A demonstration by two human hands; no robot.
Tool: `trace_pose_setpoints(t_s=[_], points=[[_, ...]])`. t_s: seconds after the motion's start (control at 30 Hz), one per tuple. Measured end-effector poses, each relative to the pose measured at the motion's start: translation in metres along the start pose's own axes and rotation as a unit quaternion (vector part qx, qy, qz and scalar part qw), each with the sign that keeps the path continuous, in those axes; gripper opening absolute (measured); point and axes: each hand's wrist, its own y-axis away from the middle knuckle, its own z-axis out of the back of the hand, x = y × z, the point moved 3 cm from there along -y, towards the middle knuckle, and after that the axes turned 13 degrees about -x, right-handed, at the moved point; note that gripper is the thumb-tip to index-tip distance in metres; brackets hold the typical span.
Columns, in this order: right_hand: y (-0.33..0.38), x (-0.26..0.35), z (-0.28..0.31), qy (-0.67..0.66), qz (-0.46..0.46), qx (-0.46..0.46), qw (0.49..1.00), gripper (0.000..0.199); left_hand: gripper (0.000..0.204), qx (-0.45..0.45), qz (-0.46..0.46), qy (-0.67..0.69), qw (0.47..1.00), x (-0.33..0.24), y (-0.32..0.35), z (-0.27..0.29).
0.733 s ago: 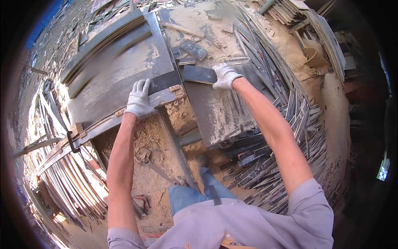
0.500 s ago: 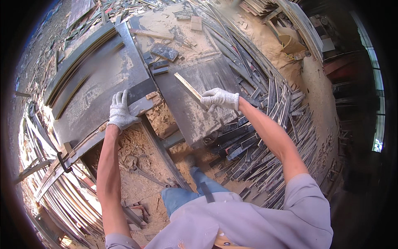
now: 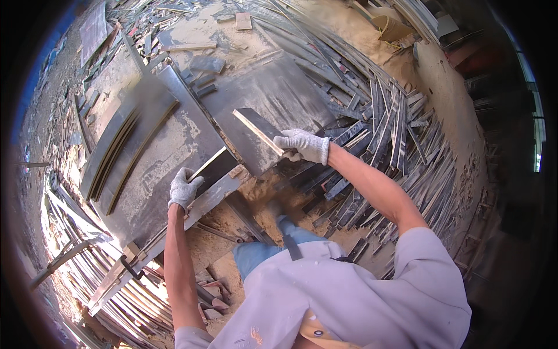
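Note:
In my right hand (image 3: 305,145), which wears a light knit glove, is a short plywood piece (image 3: 260,125). Its dark face and pale cut edge show, and it is raised above the right part of the work surface (image 3: 267,87). My left hand (image 3: 186,189), gloved the same way, closes on the left end of another dark plywood piece (image 3: 218,167). That piece lies by the front edge of the left tabletop (image 3: 174,139), one long pale edge upward. Both thumbs are partly hidden.
Long dark-edged strips (image 3: 125,148) are stacked on the left tabletop. A black clamp (image 3: 132,267) sits at its front edge. Heaped wood strips (image 3: 378,139) fill the right side, with sawdust (image 3: 372,41) beyond. Small offcuts (image 3: 206,64) lie toward the back.
My left hand has gone from lying flat to gripping a plywood piece, which is now tilted up. The right-hand piece has turned, showing more of its dark face. The whole view has shifted.

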Motion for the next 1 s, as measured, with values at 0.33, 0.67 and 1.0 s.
trace_pose_setpoints(t_s=[0.33,0.67,1.0], points=[[0.036,0.090,-0.072,0.190,0.198,-0.305,0.912,0.044,0.031,0.046,0.291,0.738,0.606,-0.040,0.031,0.022],[0.104,0.147,-0.099,0.268,0.401,-0.412,0.773,0.043,0.063,0.297,0.186,0.698,0.625,-0.270,0.017,0.038],[0.133,0.086,-0.018,0.074,0.154,-0.500,0.849,0.091,0.062,0.329,0.122,0.493,0.796,-0.358,0.060,-0.066]])
